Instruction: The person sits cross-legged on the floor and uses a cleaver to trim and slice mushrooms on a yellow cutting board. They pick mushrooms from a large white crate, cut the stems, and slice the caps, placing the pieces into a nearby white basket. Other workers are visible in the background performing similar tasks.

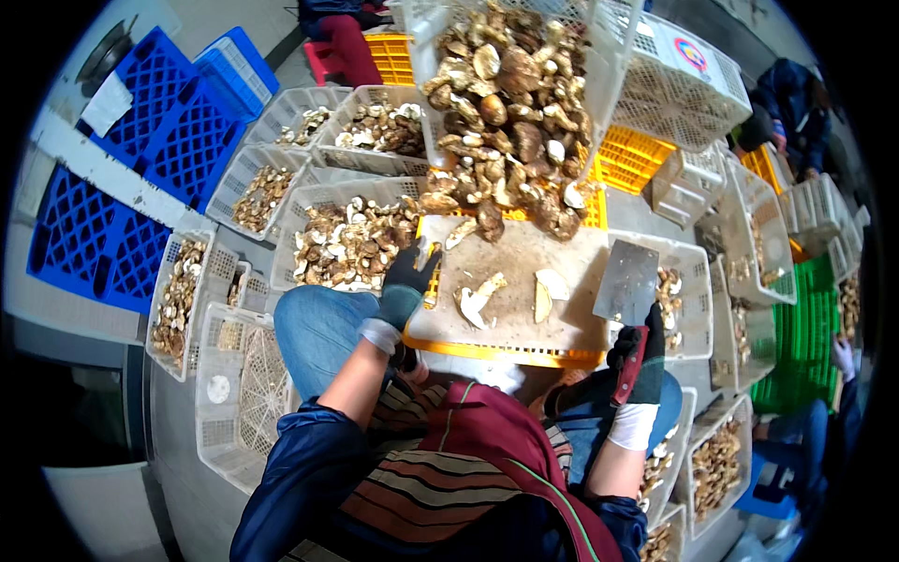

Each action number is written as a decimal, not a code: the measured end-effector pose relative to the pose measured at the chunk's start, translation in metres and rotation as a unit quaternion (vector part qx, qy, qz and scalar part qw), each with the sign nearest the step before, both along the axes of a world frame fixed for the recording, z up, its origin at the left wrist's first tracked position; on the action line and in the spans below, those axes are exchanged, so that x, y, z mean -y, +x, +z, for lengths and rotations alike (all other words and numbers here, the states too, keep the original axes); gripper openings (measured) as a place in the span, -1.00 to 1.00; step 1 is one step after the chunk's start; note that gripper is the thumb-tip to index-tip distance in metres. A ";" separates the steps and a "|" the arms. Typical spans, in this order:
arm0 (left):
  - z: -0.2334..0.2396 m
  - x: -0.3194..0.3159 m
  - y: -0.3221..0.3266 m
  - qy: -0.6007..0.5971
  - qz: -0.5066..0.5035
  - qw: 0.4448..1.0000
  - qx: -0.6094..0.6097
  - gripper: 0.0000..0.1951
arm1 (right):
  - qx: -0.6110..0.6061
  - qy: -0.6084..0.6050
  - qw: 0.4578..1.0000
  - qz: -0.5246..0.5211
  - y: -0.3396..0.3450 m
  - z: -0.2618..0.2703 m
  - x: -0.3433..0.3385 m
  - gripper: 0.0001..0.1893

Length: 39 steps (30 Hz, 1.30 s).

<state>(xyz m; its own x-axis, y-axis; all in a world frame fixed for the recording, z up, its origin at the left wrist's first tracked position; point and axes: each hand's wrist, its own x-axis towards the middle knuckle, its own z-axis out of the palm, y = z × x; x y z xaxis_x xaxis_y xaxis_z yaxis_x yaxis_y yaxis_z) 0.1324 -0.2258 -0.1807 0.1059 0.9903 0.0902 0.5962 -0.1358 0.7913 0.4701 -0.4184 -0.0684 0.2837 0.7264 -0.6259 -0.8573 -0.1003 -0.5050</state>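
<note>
My right hand, in a black and green glove, grips the red-brown handle of a cleaver. Its broad metal blade is raised at the right edge of a cutting board. On the board lie a pale cut mushroom piece and two flat mushroom slices. My left hand, gloved alike, has its fingers apart at the board's left edge, beside a white basket of mushroom pieces. Whole brown mushrooms spill from a tipped basket onto the board's far side.
The board rests on a yellow crate. White baskets of sorted mushrooms stand left and right, with a basket just beside the cleaver. Blue plastic pallets lie at the left. Green crates and other people are at the right.
</note>
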 end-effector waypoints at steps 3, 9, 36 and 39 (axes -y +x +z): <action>0.021 0.043 0.061 0.149 -0.129 0.966 -0.169 -0.36 | 0.042 0.002 0.999 0.012 0.003 0.004 0.005 -0.62; -0.005 0.019 0.093 0.068 -0.248 0.966 -0.008 -0.45 | 0.020 -0.026 0.999 -0.015 0.009 -0.003 0.011 -0.49; 0.016 0.053 0.317 -0.386 -0.160 0.894 0.161 -0.61 | -0.103 0.237 0.963 -0.078 0.065 -0.038 0.104 -0.59; 0.054 0.034 0.279 -0.182 -0.211 0.961 0.001 -0.54 | 0.174 0.108 0.975 -0.080 0.049 -0.036 0.097 -0.73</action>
<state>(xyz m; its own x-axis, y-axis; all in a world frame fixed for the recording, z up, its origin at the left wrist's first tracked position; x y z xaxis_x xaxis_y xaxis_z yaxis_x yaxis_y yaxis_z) 0.4117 -0.2601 -0.1263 0.5044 0.8258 -0.2525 0.5473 -0.0796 0.8331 0.5188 -0.5151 -0.1049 0.5730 0.7596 -0.3077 -0.6256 0.1628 -0.7630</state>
